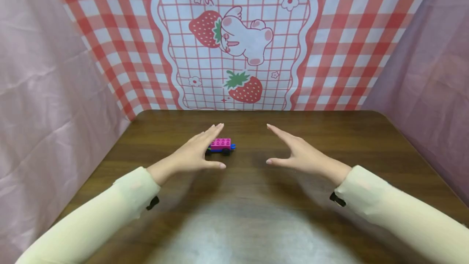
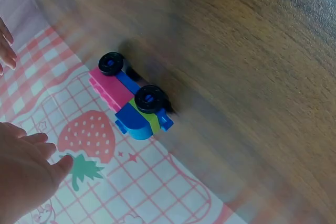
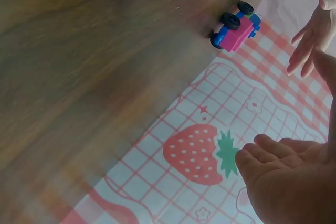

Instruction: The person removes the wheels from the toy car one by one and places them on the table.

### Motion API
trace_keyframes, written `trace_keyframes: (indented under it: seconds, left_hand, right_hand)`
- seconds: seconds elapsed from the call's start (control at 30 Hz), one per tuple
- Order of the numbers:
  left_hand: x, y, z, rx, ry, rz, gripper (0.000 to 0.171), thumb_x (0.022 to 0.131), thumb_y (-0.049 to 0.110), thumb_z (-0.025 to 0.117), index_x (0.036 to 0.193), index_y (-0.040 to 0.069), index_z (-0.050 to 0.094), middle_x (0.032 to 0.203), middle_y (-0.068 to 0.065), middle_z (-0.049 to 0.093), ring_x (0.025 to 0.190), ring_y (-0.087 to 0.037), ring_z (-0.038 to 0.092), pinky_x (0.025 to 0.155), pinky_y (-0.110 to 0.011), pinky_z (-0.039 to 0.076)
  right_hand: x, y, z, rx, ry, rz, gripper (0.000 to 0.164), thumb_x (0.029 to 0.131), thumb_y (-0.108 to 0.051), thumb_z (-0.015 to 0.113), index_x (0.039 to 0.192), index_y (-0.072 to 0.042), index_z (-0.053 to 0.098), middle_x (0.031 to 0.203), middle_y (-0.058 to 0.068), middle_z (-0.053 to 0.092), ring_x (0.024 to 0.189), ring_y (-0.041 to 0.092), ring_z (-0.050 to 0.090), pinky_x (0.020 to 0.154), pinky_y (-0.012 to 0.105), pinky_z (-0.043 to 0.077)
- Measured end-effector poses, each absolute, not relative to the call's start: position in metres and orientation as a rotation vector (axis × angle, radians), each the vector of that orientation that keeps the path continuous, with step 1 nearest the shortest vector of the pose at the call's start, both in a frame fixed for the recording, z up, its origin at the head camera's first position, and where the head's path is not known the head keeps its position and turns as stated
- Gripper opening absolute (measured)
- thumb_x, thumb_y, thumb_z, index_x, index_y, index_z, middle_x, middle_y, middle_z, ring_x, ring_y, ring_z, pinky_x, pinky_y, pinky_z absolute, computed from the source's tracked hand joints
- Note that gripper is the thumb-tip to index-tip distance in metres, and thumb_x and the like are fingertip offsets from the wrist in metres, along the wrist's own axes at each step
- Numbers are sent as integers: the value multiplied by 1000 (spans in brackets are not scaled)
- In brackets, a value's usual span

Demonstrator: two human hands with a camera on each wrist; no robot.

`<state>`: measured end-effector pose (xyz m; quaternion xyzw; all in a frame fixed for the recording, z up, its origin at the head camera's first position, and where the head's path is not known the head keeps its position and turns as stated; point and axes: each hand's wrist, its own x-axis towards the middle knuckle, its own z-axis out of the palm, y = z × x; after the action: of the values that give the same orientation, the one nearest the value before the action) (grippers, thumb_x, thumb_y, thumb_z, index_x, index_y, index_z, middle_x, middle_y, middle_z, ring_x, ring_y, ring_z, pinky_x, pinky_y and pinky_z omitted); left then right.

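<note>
A toy car [image 1: 221,143] built of pink, blue and lime-green bricks stands on its black wheels on the brown table, partly behind my left hand in the head view. The left wrist view shows its side, with the pink block [image 2: 112,87] and a rounded blue brick [image 2: 133,122]. My left hand [image 1: 195,152] is held above the table, fingers straight and thumb apart, holding nothing. Opposite it, my right hand [image 1: 303,155] is raised in the same way, fingers extended, also holding nothing. The car [image 3: 236,32] is nearer to the left hand.
The wood-grain table [image 1: 249,199] has rounded far corners. Behind it hangs a red-and-white checked cloth [image 1: 340,44] with strawberry prints. Pink curtains [image 1: 55,72] flank both sides. Dark straps show at the cuffs of the pale sleeves [image 1: 106,209].
</note>
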<state>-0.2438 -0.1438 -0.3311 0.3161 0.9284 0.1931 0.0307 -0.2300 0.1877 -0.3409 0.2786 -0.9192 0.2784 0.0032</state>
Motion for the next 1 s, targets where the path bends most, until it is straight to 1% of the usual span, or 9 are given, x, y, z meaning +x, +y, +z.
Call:
trace_keyframes:
  seconds: [0.13, 0.33, 0.43, 0.53, 0.67, 0.8, 0.93, 1.0]
  left_hand:
    - [-250, -146, -333, 879, 2812, 723, 108, 80, 54, 73, 156, 25, 2, 163, 0, 7, 150, -23, 11, 120, -48, 16]
    - [-263, -152, -338, 847, 2777, 846, 106, 82, 45, 75, 157, 17, 6, 163, -2, 10, 150, -24, 13, 120, -45, 18]
    - [-268, -156, -339, 848, 2791, 867, 104, 82, 40, 76, 156, 12, 9, 162, -7, 15, 149, -26, 16, 119, -46, 19]
    - [-272, -160, -341, 826, 2794, 890, 102, 83, 34, 77, 156, 10, 10, 161, -9, 21, 148, -28, 19, 119, -48, 21]
    - [-276, -165, -344, 768, 2787, 908, 101, 84, 31, 77, 156, 9, 10, 159, -10, 27, 147, -31, 21, 118, -51, 21]
    - [-282, -168, -348, 742, 2790, 928, 95, 84, 28, 76, 155, 8, 15, 157, -12, 30, 146, -32, 23, 117, -52, 22]
    - [-286, -169, -352, 744, 2791, 961, 92, 84, 27, 76, 154, 5, 19, 156, -14, 33, 145, -33, 25, 117, -51, 23]
    - [-289, -169, -355, 740, 2793, 986, 92, 84, 25, 77, 153, 4, 20, 155, -15, 34, 145, -34, 25, 117, -51, 23]
  right_hand:
    - [-237, 180, -342, 836, -2853, 912, 96, 81, -56, 71, 155, -30, 17, 158, 4, 30, 142, 29, 33, 112, 52, 31]
    - [-249, 170, -348, 821, -2856, 986, 96, 80, -49, 76, 155, -23, 22, 156, 5, 34, 140, 29, 37, 113, 50, 32]
    - [-254, 165, -351, 803, -2855, 1055, 96, 79, -46, 77, 154, -19, 25, 155, 6, 36, 137, 32, 41, 111, 49, 34]
    - [-260, 159, -355, 788, -2849, 1137, 94, 79, -42, 79, 153, -15, 28, 154, 10, 38, 134, 35, 44, 110, 49, 36]
    - [-267, 150, -362, 791, -2850, 1204, 92, 79, -38, 80, 152, -10, 30, 151, 16, 40, 136, 37, 41, 112, 48, 34]
    - [-272, 141, -368, 772, -2869, 1266, 92, 80, -40, 79, 151, -9, 30, 151, 19, 39, 137, 39, 39, 112, 50, 33]
    - [-277, 133, -368, 724, -2893, 1356, 91, 81, -38, 78, 152, -10, 28, 151, 18, 39, 138, 37, 38, 112, 49, 33]
    - [-280, 128, -368, 719, -2891, 1401, 90, 82, -36, 78, 152, -8, 28, 151, 19, 38, 138, 36, 38, 113, 48, 33]
